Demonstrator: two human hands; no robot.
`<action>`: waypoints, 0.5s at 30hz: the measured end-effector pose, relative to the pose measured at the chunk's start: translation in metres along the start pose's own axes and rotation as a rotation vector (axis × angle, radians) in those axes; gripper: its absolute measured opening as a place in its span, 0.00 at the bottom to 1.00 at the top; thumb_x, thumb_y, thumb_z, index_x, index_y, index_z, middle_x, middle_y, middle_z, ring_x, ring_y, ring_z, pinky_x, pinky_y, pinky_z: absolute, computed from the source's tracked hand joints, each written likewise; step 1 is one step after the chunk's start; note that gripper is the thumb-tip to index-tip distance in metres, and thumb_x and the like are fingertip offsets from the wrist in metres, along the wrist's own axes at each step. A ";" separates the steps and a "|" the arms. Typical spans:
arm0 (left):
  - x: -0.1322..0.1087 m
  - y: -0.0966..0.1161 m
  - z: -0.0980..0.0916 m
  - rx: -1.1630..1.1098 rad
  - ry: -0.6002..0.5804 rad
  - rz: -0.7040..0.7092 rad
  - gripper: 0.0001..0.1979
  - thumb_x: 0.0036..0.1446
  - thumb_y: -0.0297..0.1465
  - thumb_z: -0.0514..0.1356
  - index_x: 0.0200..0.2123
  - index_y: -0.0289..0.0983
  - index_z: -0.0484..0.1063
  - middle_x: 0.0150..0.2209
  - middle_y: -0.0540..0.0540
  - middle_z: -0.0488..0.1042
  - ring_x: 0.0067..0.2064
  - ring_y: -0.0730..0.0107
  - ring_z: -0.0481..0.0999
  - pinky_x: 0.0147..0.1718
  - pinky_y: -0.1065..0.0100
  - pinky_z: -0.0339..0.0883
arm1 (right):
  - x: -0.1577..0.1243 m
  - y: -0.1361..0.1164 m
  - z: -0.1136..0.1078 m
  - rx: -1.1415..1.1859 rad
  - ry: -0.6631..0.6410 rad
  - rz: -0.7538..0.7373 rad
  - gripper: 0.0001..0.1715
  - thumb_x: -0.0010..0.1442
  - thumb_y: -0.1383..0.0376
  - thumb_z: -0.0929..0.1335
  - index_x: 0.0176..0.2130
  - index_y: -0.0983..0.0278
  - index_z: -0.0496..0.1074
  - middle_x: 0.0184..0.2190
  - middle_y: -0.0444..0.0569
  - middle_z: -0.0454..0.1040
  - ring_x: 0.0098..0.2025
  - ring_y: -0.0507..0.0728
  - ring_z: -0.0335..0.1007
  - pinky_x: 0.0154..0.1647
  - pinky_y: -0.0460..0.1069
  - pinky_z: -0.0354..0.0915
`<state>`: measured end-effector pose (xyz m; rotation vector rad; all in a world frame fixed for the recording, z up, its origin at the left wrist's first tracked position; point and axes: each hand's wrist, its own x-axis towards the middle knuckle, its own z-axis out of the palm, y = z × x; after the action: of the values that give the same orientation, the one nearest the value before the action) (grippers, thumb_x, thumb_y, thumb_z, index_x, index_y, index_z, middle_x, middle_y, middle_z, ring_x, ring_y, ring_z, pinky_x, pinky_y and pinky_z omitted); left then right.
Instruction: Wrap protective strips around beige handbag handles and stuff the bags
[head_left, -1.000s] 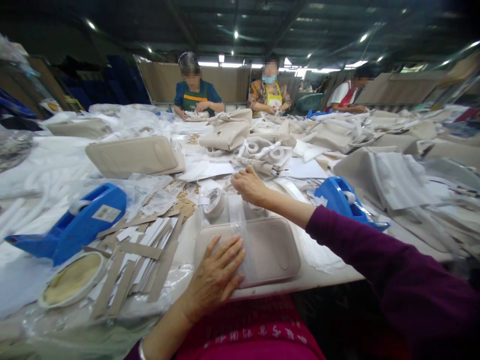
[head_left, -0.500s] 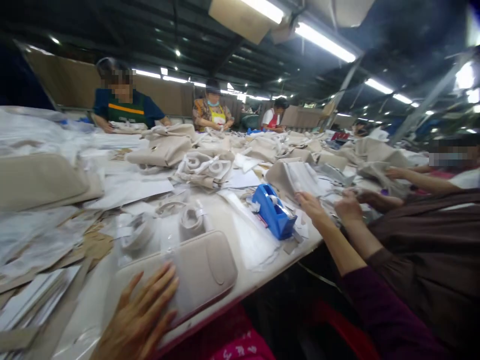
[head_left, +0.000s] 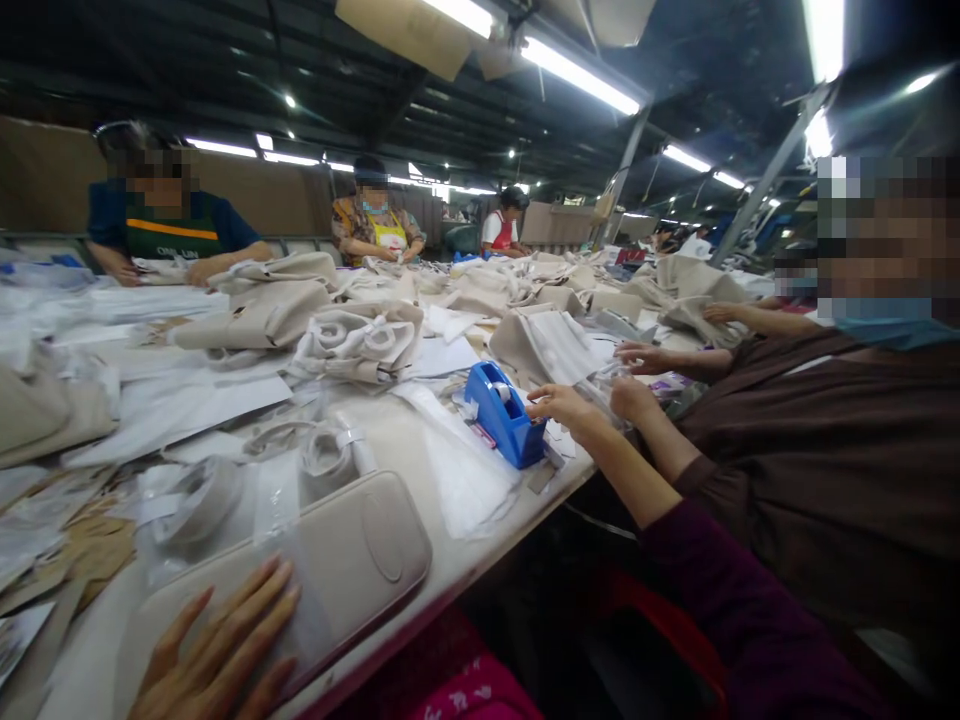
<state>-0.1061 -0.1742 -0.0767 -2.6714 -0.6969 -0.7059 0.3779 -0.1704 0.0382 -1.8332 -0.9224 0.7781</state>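
Note:
My left hand (head_left: pixel 225 640) lies flat with fingers spread on a beige bag (head_left: pixel 360 540) at the table's near edge. A strip of clear plastic film (head_left: pixel 300 600) crosses the bag beside my fingertips. Behind the bag lie rolled beige straps (head_left: pixel 326 452) in clear wrapping. My right hand (head_left: pixel 566 408), in a purple sleeve, reaches to the front end of a blue tape dispenser (head_left: pixel 506 415). Its fingers are stretched out and slightly curved at the dispenser. Whether they touch the tape, I cannot tell.
A co-worker in brown (head_left: pixel 810 430) sits close on my right, hands near my right hand. Other workers (head_left: pixel 176 225) sit across the table. Beige bags (head_left: pixel 255 310), white sheets (head_left: pixel 180 410) and brown paper scraps (head_left: pixel 97 550) cover much of the table. A white plastic sheet (head_left: pixel 457 465) lies beside the dispenser.
My view has turned right, so the scene sits further left. My right hand has moved from beside the dispenser to its front end. My left hand stays on the bag.

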 end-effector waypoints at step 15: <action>0.001 0.009 0.005 -0.113 0.038 -0.167 0.33 0.55 0.34 0.52 0.64 0.56 0.50 0.64 0.58 0.58 0.62 0.60 0.62 0.66 0.51 0.40 | -0.036 0.084 -0.001 0.126 0.105 0.005 0.13 0.40 0.59 0.72 0.23 0.67 0.72 0.17 0.42 0.64 0.21 0.48 0.54 0.25 0.46 0.50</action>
<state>-0.0988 -0.1799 -0.0822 -2.7156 -0.9038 -0.8607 0.3828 -0.2270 -0.0336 -1.7490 -0.7846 0.7193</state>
